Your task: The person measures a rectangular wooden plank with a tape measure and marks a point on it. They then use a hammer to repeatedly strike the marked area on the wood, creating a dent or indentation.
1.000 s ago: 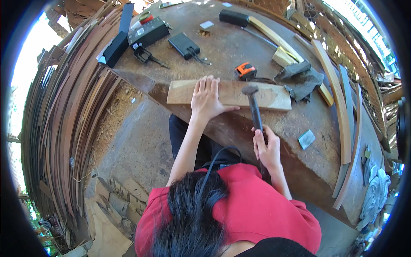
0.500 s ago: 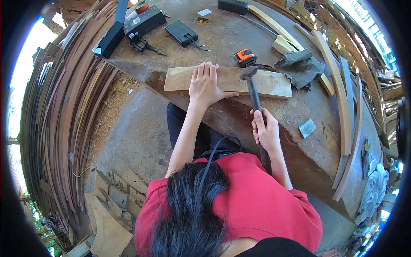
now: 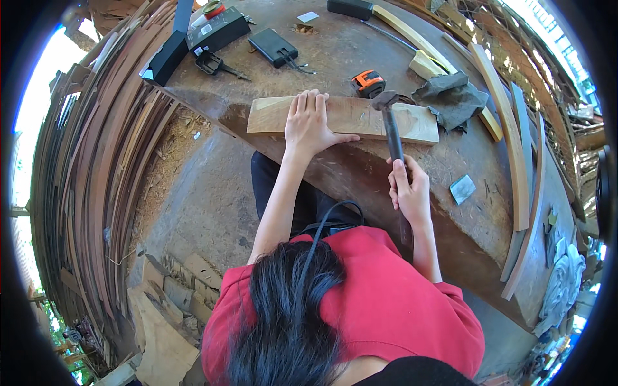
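Observation:
A pale wooden board (image 3: 360, 118) lies crosswise at the near edge of the worktable. My left hand (image 3: 308, 125) grips it left of its middle, fingers reaching over the top toward the far edge and thumb stretched along the near side. In my right hand (image 3: 410, 186) is a hammer (image 3: 393, 132), held by its dark handle. The hammer's head is over the right part of the board; whether it touches the wood I cannot tell. Just behind the board sits an orange and black tape measure (image 3: 368, 83), next to a crumpled grey cloth (image 3: 450, 100).
The worktable (image 3: 277, 83) also bears a black power bank (image 3: 273, 47), dark boxes (image 3: 219, 32), a small bluish square (image 3: 462, 190) and long wooden strips (image 3: 505, 135) on the right. Stacked planks (image 3: 96, 174) stand left of the floor.
The hammer and my right hand have shifted a little to the right, the hammer's head also slightly nearer the tape measure. My left hand and the board have barely moved.

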